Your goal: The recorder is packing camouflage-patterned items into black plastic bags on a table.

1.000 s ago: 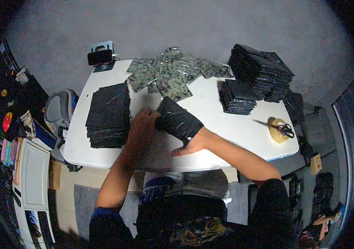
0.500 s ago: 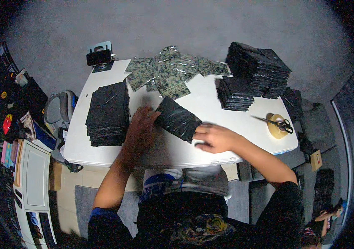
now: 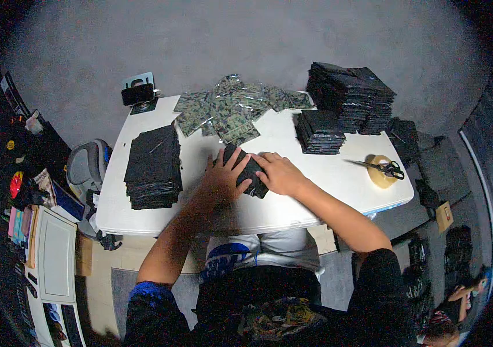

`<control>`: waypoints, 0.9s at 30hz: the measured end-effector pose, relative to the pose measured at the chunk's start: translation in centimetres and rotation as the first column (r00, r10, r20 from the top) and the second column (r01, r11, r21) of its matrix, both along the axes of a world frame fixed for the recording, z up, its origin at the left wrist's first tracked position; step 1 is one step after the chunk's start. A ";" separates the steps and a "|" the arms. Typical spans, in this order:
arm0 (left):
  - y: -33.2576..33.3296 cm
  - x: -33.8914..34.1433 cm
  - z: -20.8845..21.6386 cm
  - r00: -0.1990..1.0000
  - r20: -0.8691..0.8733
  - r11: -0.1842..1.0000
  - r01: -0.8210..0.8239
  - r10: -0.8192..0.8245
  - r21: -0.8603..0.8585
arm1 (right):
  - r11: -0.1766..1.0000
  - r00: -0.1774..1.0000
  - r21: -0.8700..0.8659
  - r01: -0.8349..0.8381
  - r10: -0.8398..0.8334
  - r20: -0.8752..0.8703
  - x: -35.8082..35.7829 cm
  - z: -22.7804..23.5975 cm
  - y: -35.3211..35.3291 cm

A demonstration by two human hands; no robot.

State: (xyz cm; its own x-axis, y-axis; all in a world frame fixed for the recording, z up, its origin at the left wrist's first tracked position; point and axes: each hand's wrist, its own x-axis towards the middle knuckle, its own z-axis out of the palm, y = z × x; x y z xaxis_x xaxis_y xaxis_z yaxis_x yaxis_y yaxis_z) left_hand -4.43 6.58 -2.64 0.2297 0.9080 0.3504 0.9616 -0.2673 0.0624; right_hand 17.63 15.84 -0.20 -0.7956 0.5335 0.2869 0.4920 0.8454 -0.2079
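A small black plastic packet [image 3: 252,180] lies on the white table [image 3: 200,221] close to its near edge, mostly covered by my hands. Spread fingers of my left hand [image 3: 223,178] rest flat across its left part. My right hand [image 3: 283,174] lies on its right edge, fingers stretched toward the left hand. Beyond the packet is a loose heap of camouflage-patterned packets [image 3: 237,113] in shiny clear wrap. To the left of my hands stands a stack of flat black bags [image 3: 152,156].
Black packets form a low stack [image 3: 318,132] and a taller pile [image 3: 353,95] at the far right. Scissors [image 3: 394,169] lie on a tape roll [image 3: 381,178] near the right edge. A phone on a stand [image 3: 138,94] is at the far left corner. Another person [image 3: 446,324] appears lower right.
My left hand has moved right onto the packet and spread its fingers. The right hand has slid up and left, and the packet shows less between the hands. The view has shifted slightly.
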 end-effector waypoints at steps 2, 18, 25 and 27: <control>0.0 0.3 0.0 1.000 -0.020 1.000 -0.018 0.018 0.010 | 0.999 0.999 -0.050 0.020 -0.021 -0.032 0.8 0.4 0.5; -7.9 4.9 3.6 0.917 0.284 0.954 0.231 -0.279 0.193 | 0.510 0.871 -0.819 -0.263 -0.238 -0.429 3.5 1.6 0.9; -7.6 3.3 4.4 0.941 0.197 0.926 0.203 -0.274 0.318 | 0.551 0.898 -0.809 -0.204 -0.224 -0.379 3.7 6.9 -2.4; -7.1 2.7 6.2 0.948 0.194 0.920 0.171 -0.251 0.352 | 0.577 0.891 -0.790 -0.208 -0.221 -0.396 4.3 7.5 -2.2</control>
